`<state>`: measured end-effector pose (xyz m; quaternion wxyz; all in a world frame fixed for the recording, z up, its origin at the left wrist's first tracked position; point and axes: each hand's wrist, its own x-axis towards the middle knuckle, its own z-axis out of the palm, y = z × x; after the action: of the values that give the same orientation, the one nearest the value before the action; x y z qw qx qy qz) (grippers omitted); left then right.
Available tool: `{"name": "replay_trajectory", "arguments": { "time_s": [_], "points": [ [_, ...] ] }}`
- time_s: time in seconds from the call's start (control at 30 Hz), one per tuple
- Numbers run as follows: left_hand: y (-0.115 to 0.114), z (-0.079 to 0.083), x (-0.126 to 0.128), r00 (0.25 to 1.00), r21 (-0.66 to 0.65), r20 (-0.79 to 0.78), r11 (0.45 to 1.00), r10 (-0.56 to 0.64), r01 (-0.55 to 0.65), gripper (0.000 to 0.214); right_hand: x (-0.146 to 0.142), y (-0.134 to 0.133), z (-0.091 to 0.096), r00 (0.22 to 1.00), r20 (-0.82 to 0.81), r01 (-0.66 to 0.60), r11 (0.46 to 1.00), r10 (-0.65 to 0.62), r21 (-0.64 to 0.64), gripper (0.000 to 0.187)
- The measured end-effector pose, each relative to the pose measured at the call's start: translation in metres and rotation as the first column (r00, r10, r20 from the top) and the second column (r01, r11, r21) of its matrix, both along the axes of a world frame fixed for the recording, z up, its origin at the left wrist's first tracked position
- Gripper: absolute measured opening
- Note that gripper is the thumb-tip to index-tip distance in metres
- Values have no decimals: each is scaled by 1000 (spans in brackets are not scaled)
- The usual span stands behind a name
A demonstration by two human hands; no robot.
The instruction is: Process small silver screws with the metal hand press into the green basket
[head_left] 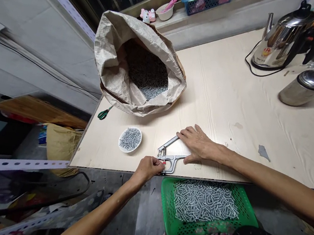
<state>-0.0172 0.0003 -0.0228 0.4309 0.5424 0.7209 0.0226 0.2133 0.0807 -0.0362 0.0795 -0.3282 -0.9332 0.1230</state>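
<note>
A grey metal hand press (pixel 171 162) with two spread handles, a spring and a small red part lies at the table's front edge. My right hand (pixel 197 142) spans its handles, fingers on the upper one and thumb by the lower one. My left hand (pixel 150 168) is closed in a pinch at the press's jaw, beside the red part. What its fingertips hold is too small to make out. Left of the press stands a white bowl (pixel 130 140) full of small silvery metal pieces that look like screws or springs.
An open woven sack (pixel 135 106) of similar pieces stands behind the bowl, with green-handled scissors (pixel 103 114) to its left. Below the table edge, a green basket (pixel 165 212) holds many more. A kettle (pixel 281 45) and a metal cup (pixel 298 90) stand at the back right.
</note>
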Motion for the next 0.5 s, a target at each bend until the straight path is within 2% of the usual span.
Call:
{"name": "replay_trajectory", "arguments": {
  "time_s": [0.13, 0.17, 0.23, 0.3, 0.37, 0.43, 0.5],
  "points": [
    [-3, 3, 0, 999, -11, -36, 999, -40, 40, 26, 0, -4, 1, 1000, -6, 18, 999, -18, 32, 67],
    [-6, 5, 2, 995, 15, -78, 998, -60, 62, 27, -1, -6, 1, 1000, -8, 25, 999, -24, 37, 63],
    [-12, 9, 8, 979, 151, -181, 980, -98, 126, 26, -2, -9, -1, 999, -11, 38, 999, -37, 36, 55],
    [-16, 12, 17, 954, 356, -262, 904, -144, 235, 21, -3, -13, -2, 998, -18, 54, 998, -54, 18, 49],
    [-13, 12, 27, 923, 509, -304, 780, -234, 365, 29, -4, -18, -2, 997, -31, 71, 997, -71, -1, 47],
    [-2, 10, 36, 866, 546, -334, 673, -372, 499, 45, -2, -22, 0, 995, -49, 83, 997, -83, -8, 48],
    [13, 8, 42, 790, 502, -356, 611, -499, 612, 53, 1, -24, 1, 994, -66, 84, 996, -85, -13, 53]
  ]
}}
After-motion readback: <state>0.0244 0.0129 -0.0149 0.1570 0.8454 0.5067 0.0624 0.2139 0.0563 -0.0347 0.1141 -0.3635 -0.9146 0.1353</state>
